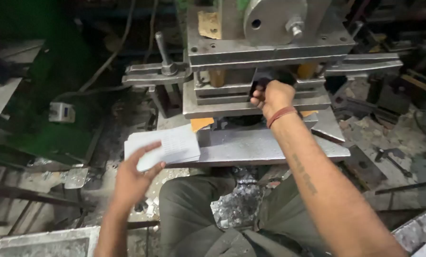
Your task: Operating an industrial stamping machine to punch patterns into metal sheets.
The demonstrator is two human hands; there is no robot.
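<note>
Currently: left hand (136,173) flat on near edge of paper stack (163,145), fingers spread, thumb under the near-right corner; not clamped, just resting on top. Stack on left end of steel plate (265,145), overhanging toward the near-left. Right hand (270,96) farther and to the right, reaching into the press (265,52) gap, fingers curled tight round a dark part (270,76) there. Red band (281,115) on right wrist. Orange card (201,123) just beyond stack, under the press bed. Lever (161,50) far-left of press.
</note>
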